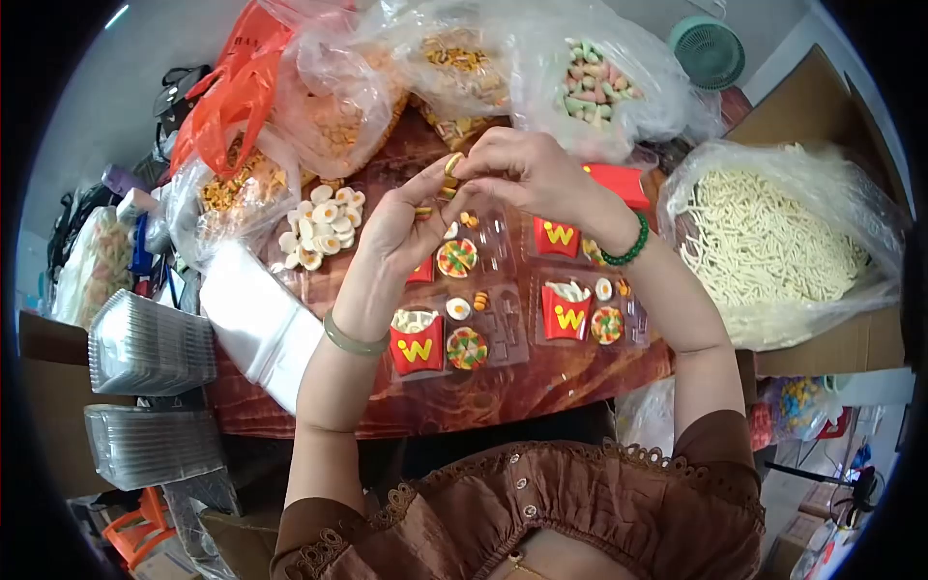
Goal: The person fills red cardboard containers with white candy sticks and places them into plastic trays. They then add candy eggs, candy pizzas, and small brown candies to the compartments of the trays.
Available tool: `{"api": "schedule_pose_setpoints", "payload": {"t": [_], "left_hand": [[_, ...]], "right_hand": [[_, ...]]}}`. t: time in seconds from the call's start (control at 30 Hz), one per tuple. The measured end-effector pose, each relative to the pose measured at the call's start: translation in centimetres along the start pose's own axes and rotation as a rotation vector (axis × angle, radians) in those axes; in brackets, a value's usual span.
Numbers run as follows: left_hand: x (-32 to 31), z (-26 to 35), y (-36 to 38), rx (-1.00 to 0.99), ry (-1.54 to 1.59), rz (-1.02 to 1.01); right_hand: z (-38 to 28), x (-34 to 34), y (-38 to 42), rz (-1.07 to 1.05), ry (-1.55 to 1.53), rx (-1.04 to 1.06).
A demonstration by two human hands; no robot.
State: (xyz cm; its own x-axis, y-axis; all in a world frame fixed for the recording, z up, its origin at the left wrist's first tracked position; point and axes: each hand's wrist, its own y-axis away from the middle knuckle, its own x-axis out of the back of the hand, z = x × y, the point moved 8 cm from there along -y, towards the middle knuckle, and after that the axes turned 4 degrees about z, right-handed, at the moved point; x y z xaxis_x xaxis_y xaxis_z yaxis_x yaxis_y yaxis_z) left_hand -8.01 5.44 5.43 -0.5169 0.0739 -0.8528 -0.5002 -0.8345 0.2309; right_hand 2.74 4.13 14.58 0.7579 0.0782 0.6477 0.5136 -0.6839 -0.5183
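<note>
My left hand (404,217) is raised over the middle of the table, its fingers closed around a few small yellow-and-dark toy food pieces (448,193). The thumb and fingertips of my right hand (522,166) meet it and pinch one similar piece (452,163); its exact kind is too small to tell. Below lie clear plastic trays (505,333) holding red toy fry boxes (417,346) with a yellow W, toy pizzas (467,348), toy fried eggs (458,309) and small striped orange pieces (480,301). My hands partly cover the rear trays.
A pile of toy egg pieces (324,227) lies to the left. Bags of small parts (454,63) line the back, and a bag of pale sticks (773,232) sits in a carton at right. Stacked clear trays (150,343) stand at left, near a white plastic sheet (253,314).
</note>
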Motion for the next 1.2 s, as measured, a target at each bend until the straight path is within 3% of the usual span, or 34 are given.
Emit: {"api": "schedule_pose_setpoints", "payload": {"t": [0.17,0.2,0.3,0.5,0.6,0.67,0.7,0.77,0.93,1.2], "left_hand": [[0.3,-8.4,3.4,0.152,-0.236,0.103],[0.1,-9.7,4.2,0.160,-0.272,0.126],[1.1,-14.6,5.9,0.238,-0.363,0.139],[1.1,-20.2,7.8,0.408,-0.457,0.043],[1.1,-21.5,7.3,0.458,-0.386,0.018],[0.7,-21.9,6.9,0.489,-0.323,0.012],[0.1,-21.7,6.6,0.464,-0.248,0.007],[-0.6,-21.6,6.2,0.440,-0.171,0.007],[-2.8,-21.6,5.9,0.412,-0.110,-0.098],[-1.2,-22.5,4.9,0.410,-0.067,-0.018]], "right_hand": [[-2.7,0.0,7.3,-0.056,0.220,0.065],[-3.0,0.0,8.9,-0.100,0.214,-0.029],[-4.3,-0.8,13.9,-0.205,0.338,-0.038],[-6.3,-0.3,19.9,-0.142,0.315,-0.152],[-4.4,1.0,21.4,-0.109,0.182,-0.276],[-1.5,3.7,21.6,0.037,0.150,-0.455],[0.9,5.3,22.1,0.153,0.103,-0.711],[5.7,7.6,23.2,0.355,0.163,-0.811],[12.1,7.8,22.9,0.434,0.424,-0.709],[11.7,7.0,22.3,0.294,0.724,-0.765]]}}
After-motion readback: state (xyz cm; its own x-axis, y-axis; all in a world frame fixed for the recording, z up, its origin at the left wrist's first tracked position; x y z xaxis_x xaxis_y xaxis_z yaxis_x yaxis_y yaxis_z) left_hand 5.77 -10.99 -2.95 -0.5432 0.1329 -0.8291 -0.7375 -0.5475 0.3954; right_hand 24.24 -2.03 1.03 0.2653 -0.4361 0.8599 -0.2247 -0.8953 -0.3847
